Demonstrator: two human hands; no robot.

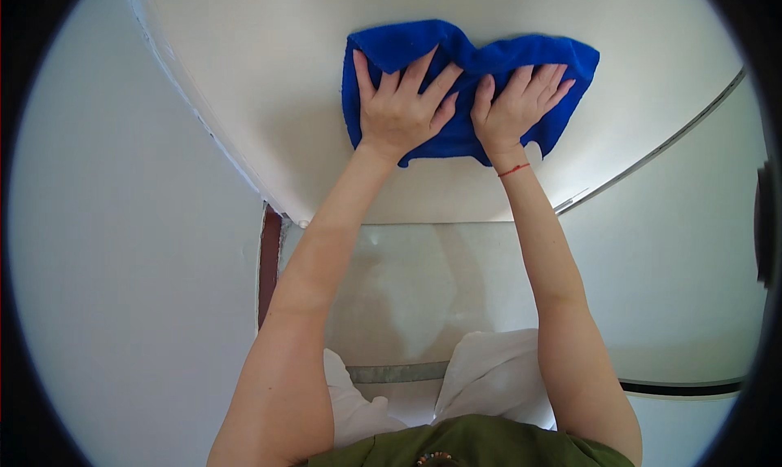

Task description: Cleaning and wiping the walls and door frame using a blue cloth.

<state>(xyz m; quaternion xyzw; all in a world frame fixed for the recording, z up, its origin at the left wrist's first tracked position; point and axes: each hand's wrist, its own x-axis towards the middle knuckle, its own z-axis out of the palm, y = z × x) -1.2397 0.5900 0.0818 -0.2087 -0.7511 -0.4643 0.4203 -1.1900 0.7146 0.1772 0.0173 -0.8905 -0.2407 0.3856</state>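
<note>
A blue cloth [443, 148], apparently microfibre, lies spread on a smooth off-white surface [293, 51]. Its upper edge is wavy and partly folded over. My left hand [400, 109] rests palm down on the cloth's left half, fingers spread, with the tips reaching to the folded flap. On the right half, my right hand [516, 109] presses flat, its thumb apart from the fingers. Some right fingertips are at the fold. Neither hand is closed around the fabric. A thin red string bracelet [513, 170] circles my right wrist.
The surface has a rough left edge [195, 112] and a grey strip [647, 149] along its right side. Below it stands a pale panel [421, 283] catching shadows. A reddish-brown strip [269, 265] runs beside my left forearm. A dark object [762, 225] sits at the far right.
</note>
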